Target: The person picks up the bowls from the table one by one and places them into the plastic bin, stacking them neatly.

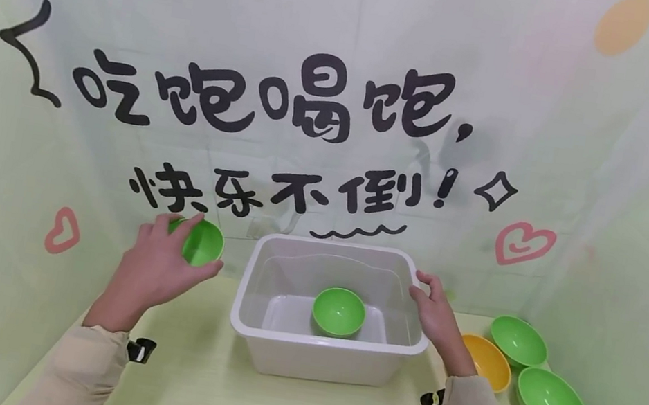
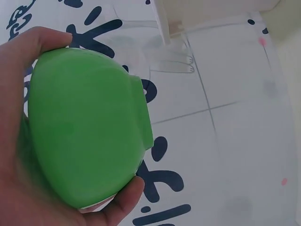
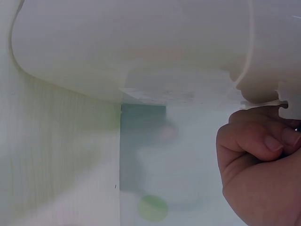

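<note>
My left hand (image 1: 157, 266) grips a small green bowl (image 1: 206, 244) by its edges, held up to the left of the white plastic tub (image 1: 325, 364). In the left wrist view the bowl (image 2: 89, 127) is tipped on its side, its outer wall and foot ring facing the camera. My right hand (image 1: 436, 314) holds the tub's right rim; in the right wrist view its fingers (image 3: 249, 141) are curled beside the tub's outer wall (image 3: 141, 52). Inside the tub, another green bowl (image 1: 338, 311) sits upright.
At the right of the pale table (image 1: 190, 385) stand a yellow bowl (image 1: 491, 367), partly behind my right forearm, and two green bowls, one farther back (image 1: 518, 340) and one nearer (image 1: 553, 402). A printed sheet (image 1: 351, 24) covers the back and sides.
</note>
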{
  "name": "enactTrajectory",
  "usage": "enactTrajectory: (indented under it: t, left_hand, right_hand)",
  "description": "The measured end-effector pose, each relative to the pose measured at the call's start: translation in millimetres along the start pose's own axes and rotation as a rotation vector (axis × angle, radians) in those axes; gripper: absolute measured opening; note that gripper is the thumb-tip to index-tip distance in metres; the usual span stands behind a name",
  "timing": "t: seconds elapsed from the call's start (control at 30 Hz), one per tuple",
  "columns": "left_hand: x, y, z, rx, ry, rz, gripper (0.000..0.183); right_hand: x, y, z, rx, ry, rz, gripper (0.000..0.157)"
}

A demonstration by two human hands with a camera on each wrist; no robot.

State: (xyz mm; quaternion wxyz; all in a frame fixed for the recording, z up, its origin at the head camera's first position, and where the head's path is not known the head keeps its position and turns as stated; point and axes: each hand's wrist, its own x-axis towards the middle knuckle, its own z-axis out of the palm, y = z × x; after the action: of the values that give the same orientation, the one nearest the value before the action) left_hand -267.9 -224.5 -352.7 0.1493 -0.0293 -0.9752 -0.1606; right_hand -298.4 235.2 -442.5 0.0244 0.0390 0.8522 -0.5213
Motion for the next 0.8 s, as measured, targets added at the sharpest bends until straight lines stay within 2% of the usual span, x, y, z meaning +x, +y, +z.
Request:
enactTrajectory:
  t: [0.43,0.8]
  left_hand:
    - [12.1,25.4,-6.9,-0.007,0.134,0.136,0.083]
    - [28.5,62.3,-16.8,-0.038,0.118,0.18,0.083]
  right_hand:
    - [0,2,0.2,0.007,0.004,-0.007,0.054]
    - [1,2,0.0,0.025,0.011,-0.003,0.053]
